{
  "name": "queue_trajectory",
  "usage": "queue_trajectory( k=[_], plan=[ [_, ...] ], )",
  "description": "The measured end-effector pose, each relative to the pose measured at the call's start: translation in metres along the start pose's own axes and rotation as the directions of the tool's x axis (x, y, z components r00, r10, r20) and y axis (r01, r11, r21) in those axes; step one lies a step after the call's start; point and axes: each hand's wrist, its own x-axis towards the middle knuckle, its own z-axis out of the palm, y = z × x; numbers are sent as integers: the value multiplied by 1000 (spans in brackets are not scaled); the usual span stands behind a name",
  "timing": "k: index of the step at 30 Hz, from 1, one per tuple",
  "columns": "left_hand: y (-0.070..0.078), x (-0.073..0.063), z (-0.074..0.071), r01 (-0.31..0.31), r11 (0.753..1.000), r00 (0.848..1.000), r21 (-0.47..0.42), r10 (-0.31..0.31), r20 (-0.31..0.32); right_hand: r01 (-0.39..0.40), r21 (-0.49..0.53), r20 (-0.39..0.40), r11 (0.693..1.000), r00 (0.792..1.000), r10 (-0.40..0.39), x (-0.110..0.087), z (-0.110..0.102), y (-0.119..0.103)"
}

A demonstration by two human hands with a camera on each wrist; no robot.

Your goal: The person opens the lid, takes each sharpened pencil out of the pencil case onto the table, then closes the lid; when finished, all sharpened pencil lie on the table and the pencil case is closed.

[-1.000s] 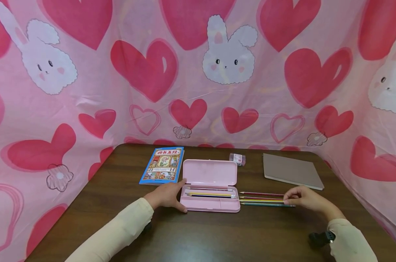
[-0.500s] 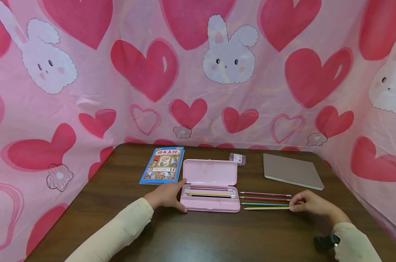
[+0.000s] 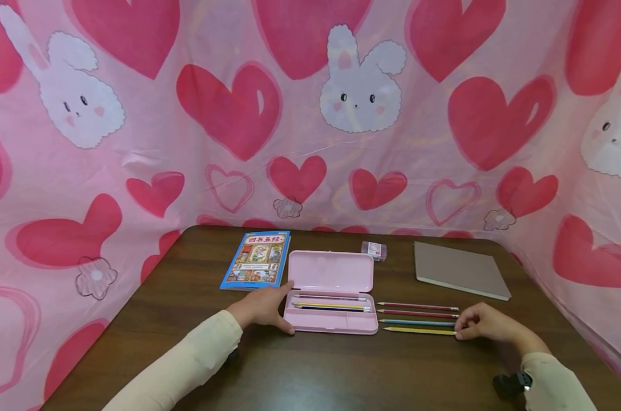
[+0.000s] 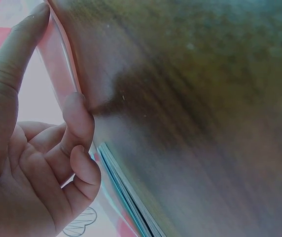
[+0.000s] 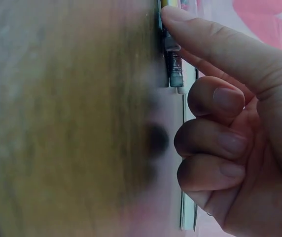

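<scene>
A pink pencil case (image 3: 331,271) lies open in the middle of the table, with a dark red, a yellow and a black pencil (image 3: 331,309) in its rear compartment. My left hand (image 3: 261,308) holds the case's left end, thumb at the front corner and a finger at the hinge side. In the left wrist view, thumb and fingertip touch the case's edge (image 4: 64,54). To the right, my right hand (image 3: 487,325) pinches the end of a yellow pencil (image 3: 418,330). Behind it lie a teal pencil (image 3: 418,323) and two dark red pencils (image 3: 418,313), roughly parallel, tips toward the case.
A blue-bordered picture-cover book (image 3: 256,260) lies behind my left hand. Beyond the case's lid sits a small clear box (image 3: 374,251) with a label. A grey-brown notebook (image 3: 459,268) is at the back right. Heart-and-rabbit cloth (image 3: 300,131) hangs around the table (image 3: 310,365).
My right hand has moved the yellow pencil from behind the teal one to the front of the row, toward me. The left hand stays on the case.
</scene>
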Motion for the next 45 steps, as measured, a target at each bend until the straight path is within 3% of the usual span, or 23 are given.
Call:
queue_trajectory(
  k=[11, 19, 22, 35, 45],
  plan=[
    [2, 1, -2, 1, 1000, 1000, -1, -1, 3, -3, 0, -31, 1000, 1000, 3, 8, 1, -11],
    [0, 2, -1, 0, 999, 1000, 32, 0, -3, -99, -34, -143, 995, 985, 93, 33, 13, -27],
    [0, 2, 0, 1, 999, 1000, 33, -1, -7, -103, -49, -159, 993, 983, 94, 44, 17, -33],
    [0, 1, 2, -5, 1000, 1000, 14, 5, 2, -69, -102, -120, 992, 991, 56, 86, 35, -45],
    [0, 1, 1, 1, 1000, 1000, -2, -1, 6, -32, -81, -31, 996, 999, 30, 114, 50, -60]
  ],
)
